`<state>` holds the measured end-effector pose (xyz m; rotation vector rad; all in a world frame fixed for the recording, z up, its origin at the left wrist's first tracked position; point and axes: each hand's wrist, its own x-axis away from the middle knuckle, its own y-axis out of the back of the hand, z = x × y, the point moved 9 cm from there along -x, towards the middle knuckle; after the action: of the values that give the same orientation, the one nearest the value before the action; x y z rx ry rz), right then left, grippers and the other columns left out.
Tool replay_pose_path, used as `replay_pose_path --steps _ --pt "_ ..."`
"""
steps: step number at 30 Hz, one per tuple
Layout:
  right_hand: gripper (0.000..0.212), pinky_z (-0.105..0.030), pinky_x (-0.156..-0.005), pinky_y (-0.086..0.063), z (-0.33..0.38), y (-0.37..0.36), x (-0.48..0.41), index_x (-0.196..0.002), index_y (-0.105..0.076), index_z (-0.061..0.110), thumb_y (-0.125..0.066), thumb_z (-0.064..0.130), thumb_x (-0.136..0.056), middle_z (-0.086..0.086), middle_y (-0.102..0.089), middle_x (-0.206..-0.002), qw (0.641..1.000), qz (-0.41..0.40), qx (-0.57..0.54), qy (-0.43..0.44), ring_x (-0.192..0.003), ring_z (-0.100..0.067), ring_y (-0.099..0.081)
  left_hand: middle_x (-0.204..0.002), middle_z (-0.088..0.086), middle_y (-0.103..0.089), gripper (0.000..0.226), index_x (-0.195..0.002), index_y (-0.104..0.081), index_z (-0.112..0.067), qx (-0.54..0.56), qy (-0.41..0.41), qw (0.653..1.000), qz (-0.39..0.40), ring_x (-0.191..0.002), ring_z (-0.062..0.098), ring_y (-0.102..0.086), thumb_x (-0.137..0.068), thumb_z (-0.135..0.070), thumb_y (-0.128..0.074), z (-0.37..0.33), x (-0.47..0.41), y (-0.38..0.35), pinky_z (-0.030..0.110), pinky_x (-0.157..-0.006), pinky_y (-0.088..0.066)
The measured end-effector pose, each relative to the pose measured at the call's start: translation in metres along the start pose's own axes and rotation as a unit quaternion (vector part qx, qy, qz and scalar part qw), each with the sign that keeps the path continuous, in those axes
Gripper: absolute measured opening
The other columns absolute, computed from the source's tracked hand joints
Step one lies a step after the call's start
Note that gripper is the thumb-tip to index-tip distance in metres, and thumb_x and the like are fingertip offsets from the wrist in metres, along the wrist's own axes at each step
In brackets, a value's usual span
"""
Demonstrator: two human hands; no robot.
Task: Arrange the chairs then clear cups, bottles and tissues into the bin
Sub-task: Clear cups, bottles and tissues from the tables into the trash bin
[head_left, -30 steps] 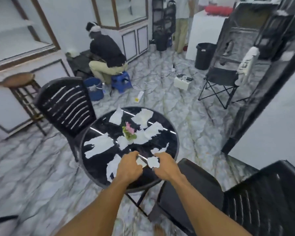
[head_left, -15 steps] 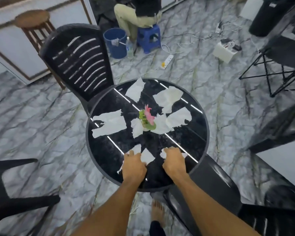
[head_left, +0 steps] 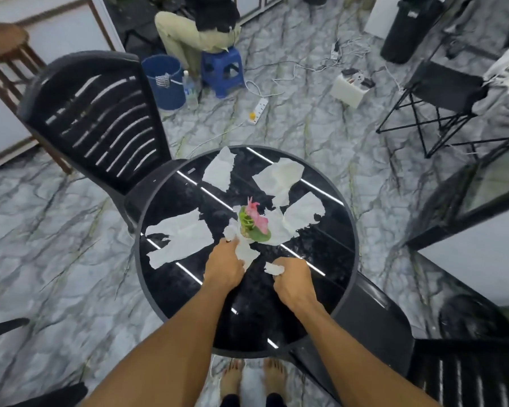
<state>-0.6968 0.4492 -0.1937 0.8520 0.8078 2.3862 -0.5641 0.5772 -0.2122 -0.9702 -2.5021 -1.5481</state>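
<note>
A round black table (head_left: 347, 271) carries several torn white tissues, among them a large tissue (head_left: 180, 237) at the left and others (head_left: 279, 177) at the back. A small pink-and-green flower (head_left: 252, 223) stands at the centre. My left hand (head_left: 224, 267) is closed on a tissue piece (head_left: 246, 251) just left of the flower. My right hand (head_left: 291, 282) is closed on a small crumpled tissue (head_left: 274, 268). A black plastic chair (head_left: 94, 118) stands at the table's back left, another black chair (head_left: 373, 321) at the front right. A black bin (head_left: 409, 27) is far back right.
A person sits on a blue stool (head_left: 222, 70) behind the table beside a blue bucket (head_left: 163, 80). Cables and a power strip (head_left: 257, 110) lie on the marble floor. A folding chair (head_left: 441, 95) stands at the right, a wooden stool (head_left: 3, 54) at the left.
Both hands have slid forward across the table, gathering tissue pieces. The left hand has reached the flower's base. The view has tilted further down, showing my feet.
</note>
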Motion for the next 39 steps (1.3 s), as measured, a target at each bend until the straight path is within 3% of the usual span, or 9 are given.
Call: replay_pose_path --steps 3,8,13,18,22,25,31,34,39 --pt "0.05 -0.026 -0.041 -0.034 -0.01 -0.005 0.01 -0.044 -0.051 0.028 -0.042 -0.012 -0.071 0.006 -0.048 -0.052 0.999 -0.015 -0.014 -0.027 -0.048 -0.007 -0.042 -0.096 0.007 -0.061 0.016 -0.093 -0.069 -0.003 0.031 -0.017 0.999 -0.037 -0.089 0.024 -0.061 -0.085 0.0 -0.056 0.012 0.012 0.001 0.029 -0.072 -0.045" --pt "0.042 -0.021 -0.047 -0.042 -0.017 -0.015 0.028 -0.066 -0.065 0.026 -0.047 -0.011 -0.073 0.003 -0.064 -0.069 0.998 -0.029 -0.016 -0.057 -0.061 -0.012 -0.059 -0.076 -0.003 -0.058 0.023 -0.071 -0.061 -0.012 0.066 -0.016 0.996 -0.053 -0.065 0.003 -0.044 -0.088 0.003 -0.056 0.028 0.046 0.018 0.01 -0.064 -0.038" --pt "0.042 -0.019 -0.049 -0.046 -0.012 0.001 0.048 -0.083 -0.075 0.021 -0.051 -0.011 -0.072 0.004 -0.067 -0.073 0.995 -0.069 -0.03 -0.058 -0.065 -0.013 -0.063 -0.096 0.01 -0.068 0.017 -0.096 -0.069 0.002 0.03 -0.093 0.994 -0.056 -0.091 0.024 -0.061 -0.089 -0.007 -0.057 0.007 0.072 0.022 0.028 -0.08 -0.042" --pt "0.041 -0.028 -0.053 -0.055 -0.034 0.041 0.084 -0.084 -0.075 0.022 -0.05 -0.008 -0.072 0.004 -0.069 -0.075 0.986 -0.132 -0.057 -0.088 -0.064 -0.012 -0.064 -0.086 0.004 -0.067 0.011 -0.087 -0.069 -0.004 0.019 -0.224 0.974 -0.026 -0.082 0.02 -0.061 -0.083 -0.008 -0.059 -0.055 0.105 0.007 0.035 -0.079 -0.051" --pt "0.035 -0.018 -0.041 -0.038 -0.07 0.087 0.129 -0.072 -0.071 0.017 -0.047 -0.008 -0.069 0.004 -0.064 -0.066 0.972 -0.189 -0.091 -0.109 -0.054 -0.008 -0.056 -0.09 0.006 -0.071 0.013 -0.092 -0.072 -0.006 0.017 -0.322 0.947 -0.01 -0.086 0.025 -0.064 -0.081 -0.007 -0.064 -0.114 0.14 -0.011 0.035 -0.08 -0.053" --pt "0.025 -0.027 -0.039 -0.035 -0.104 0.13 0.182 -0.066 -0.064 0.004 -0.043 -0.009 -0.067 -0.003 -0.059 -0.058 0.953 -0.253 -0.116 -0.12 -0.048 -0.01 -0.048 -0.09 0.01 -0.072 0.016 -0.093 -0.073 -0.003 0.026 -0.389 0.921 0.001 -0.085 0.029 -0.066 -0.078 -0.003 -0.068 -0.165 0.178 -0.031 0.034 -0.081 -0.053" --pt "0.02 -0.036 -0.039 -0.047 -0.186 0.201 0.319 -0.069 -0.064 0.004 -0.047 -0.005 -0.071 -0.014 -0.064 -0.065 0.904 -0.375 -0.142 -0.146 -0.048 -0.016 -0.055 -0.092 0.009 -0.074 0.019 -0.097 -0.075 -0.005 0.043 -0.498 0.865 0.048 -0.085 0.028 -0.067 -0.078 -0.004 -0.07 -0.264 0.297 -0.086 0.022 -0.078 -0.043" --pt "0.024 -0.037 -0.046 -0.049 -0.241 0.231 0.422 -0.073 -0.067 0.01 -0.048 -0.003 -0.068 -0.006 -0.066 -0.067 0.862 -0.453 -0.121 -0.192 -0.058 -0.021 -0.063 -0.096 0.009 -0.073 0.023 -0.1 -0.075 -0.007 0.059 -0.567 0.815 0.103 -0.088 0.028 -0.067 -0.081 -0.013 -0.063 -0.318 0.396 -0.124 0.034 -0.082 -0.053" --pt "0.012 -0.04 -0.053 -0.047 -0.288 0.263 0.558 -0.065 -0.066 0.008 -0.057 0.001 -0.067 -0.009 -0.065 -0.062 0.807 -0.542 -0.09 -0.215 -0.062 -0.024 -0.061 -0.09 0.009 -0.072 0.018 -0.091 -0.074 -0.005 0.082 -0.66 0.731 0.15 -0.084 0.03 -0.067 -0.081 -0.011 -0.06 -0.379 0.53 -0.171 0.034 -0.077 -0.052"
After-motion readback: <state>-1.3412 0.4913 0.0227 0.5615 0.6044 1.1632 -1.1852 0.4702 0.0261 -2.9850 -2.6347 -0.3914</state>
